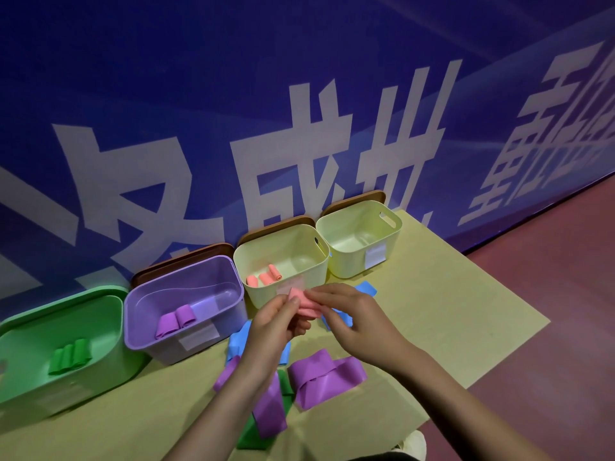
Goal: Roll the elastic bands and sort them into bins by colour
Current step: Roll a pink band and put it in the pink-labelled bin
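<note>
The left hand (278,322) and the right hand (349,319) both pinch a partly rolled salmon-pink elastic band (307,306), held above the yellow-green table (449,314), just in front of the cream plastic bin (283,257) that holds three pink rolls (264,277). Under the hands lie loose blue bands (239,342), purple bands (326,377) and a green band (253,434). To the left stand a purple bin (186,304) with purple rolls (176,319) and a green bin (60,347) with green rolls (70,356); a second cream bin (359,239) stands on the right
</note>
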A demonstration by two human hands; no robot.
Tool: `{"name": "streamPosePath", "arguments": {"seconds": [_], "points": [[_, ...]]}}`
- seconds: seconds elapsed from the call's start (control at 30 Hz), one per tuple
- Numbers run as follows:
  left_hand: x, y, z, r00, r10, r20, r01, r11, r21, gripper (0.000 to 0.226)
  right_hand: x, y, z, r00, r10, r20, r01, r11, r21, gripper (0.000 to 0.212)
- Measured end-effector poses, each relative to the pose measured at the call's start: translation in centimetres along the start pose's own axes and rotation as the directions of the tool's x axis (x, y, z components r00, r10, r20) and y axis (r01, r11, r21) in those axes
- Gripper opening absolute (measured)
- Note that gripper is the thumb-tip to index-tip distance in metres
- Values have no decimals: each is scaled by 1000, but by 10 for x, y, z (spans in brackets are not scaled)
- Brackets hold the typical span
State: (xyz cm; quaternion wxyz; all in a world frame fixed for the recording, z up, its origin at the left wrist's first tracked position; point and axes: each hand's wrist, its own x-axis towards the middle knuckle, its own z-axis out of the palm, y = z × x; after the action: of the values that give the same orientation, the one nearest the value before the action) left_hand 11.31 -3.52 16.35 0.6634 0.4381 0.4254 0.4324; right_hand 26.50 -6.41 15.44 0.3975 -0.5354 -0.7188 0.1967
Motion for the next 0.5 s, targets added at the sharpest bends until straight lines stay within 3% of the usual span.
{"name": "streamPosePath", "arguments": {"seconds": [0.13, 0.23, 0.37, 0.5], "points": [[-2, 0, -1, 999, 23, 44, -26, 997, 74, 20, -1, -2, -1, 965, 251, -74, -222, 933, 282, 24], [-1, -3, -2, 998, 41, 43, -46, 990, 131, 18, 0, -2, 0, 915, 402, -14, -358, 829, 429, 18], [2, -10, -2, 999, 45, -9, -42, 981, 188, 22, -2, -1, 5, 923, 383, -42, -332, 846, 418, 6], [3, -13, 3, 996, -1, -92, 6, 998, 58, 30, -2, -2, 12, 965, 201, -169, -169, 968, 187, 12]]}}
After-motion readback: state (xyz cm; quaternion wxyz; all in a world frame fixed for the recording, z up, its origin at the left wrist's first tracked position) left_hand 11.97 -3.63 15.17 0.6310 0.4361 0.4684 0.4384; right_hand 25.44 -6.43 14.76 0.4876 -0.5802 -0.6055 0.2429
